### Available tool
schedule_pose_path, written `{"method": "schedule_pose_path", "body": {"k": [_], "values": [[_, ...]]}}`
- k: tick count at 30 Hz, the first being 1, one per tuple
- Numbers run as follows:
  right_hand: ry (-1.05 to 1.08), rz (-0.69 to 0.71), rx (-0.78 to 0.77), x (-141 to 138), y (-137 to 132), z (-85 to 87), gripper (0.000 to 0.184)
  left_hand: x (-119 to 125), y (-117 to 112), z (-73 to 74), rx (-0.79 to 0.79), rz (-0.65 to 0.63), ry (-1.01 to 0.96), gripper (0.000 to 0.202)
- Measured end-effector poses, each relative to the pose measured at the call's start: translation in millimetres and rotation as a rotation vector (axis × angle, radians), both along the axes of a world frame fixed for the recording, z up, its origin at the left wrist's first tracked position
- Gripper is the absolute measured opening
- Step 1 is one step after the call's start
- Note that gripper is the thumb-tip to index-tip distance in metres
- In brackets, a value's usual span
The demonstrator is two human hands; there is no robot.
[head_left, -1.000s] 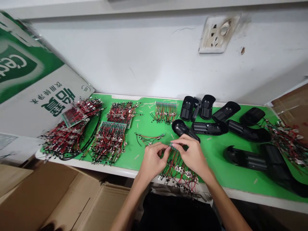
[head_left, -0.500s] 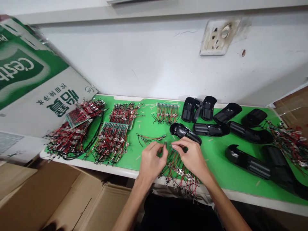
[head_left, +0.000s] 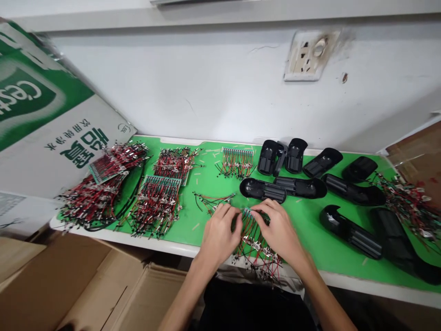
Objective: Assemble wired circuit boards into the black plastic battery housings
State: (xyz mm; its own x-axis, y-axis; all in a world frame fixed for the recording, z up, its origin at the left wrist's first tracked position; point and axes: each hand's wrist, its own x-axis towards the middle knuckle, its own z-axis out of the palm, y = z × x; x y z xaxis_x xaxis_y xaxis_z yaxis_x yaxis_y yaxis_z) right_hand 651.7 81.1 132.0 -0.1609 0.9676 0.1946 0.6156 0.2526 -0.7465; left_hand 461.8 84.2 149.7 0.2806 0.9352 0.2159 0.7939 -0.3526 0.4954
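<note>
A strip of small green circuit boards (head_left: pixel 247 212) with red and black wires is between my hands near the table's front edge. My left hand (head_left: pixel 220 233) is closed in a pinch at the strip's left end. My right hand (head_left: pixel 277 228) pinches its right end between thumb and fingers. The strip's wires (head_left: pixel 257 248), with small metal parts on them, hang down over the front edge. Just beyond my left fingertips lie a few loose wired boards (head_left: pixel 215 199). A black plastic shell (head_left: pixel 263 189) lies right beyond my right hand.
Wired board panels (head_left: pixel 156 202) are stacked on the green table mat (head_left: pixel 193 218), beside a larger heap (head_left: pixel 99 193). Several black shells (head_left: pixel 351 232) lie to the right, near a tangle of wired parts (head_left: pixel 409 202). Cardboard boxes (head_left: pixel 82 271) stand below left.
My left hand, which held a small board piece apart from the strip, has moved right and down to the strip's left end. My right hand has shifted slightly with its grip on the strip.
</note>
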Motion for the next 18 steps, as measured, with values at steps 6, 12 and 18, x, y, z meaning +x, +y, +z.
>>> {"method": "schedule_pose_path", "body": {"k": [6,12,18], "values": [[0.278,-0.005,-0.056,1.9,0.8,7.9,0.017,3.3,0.3,-3.1,-0.042,-0.039,-0.089,0.019],[0.314,0.015,-0.046,0.9,3.0,8.8,0.016,5.6,5.9,-0.5,-0.001,-0.029,-0.231,0.02],[0.305,-0.028,-0.03,-1.7,3.5,7.6,0.016,13.3,2.5,-5.0,0.201,-0.05,-0.213,0.019]]}}
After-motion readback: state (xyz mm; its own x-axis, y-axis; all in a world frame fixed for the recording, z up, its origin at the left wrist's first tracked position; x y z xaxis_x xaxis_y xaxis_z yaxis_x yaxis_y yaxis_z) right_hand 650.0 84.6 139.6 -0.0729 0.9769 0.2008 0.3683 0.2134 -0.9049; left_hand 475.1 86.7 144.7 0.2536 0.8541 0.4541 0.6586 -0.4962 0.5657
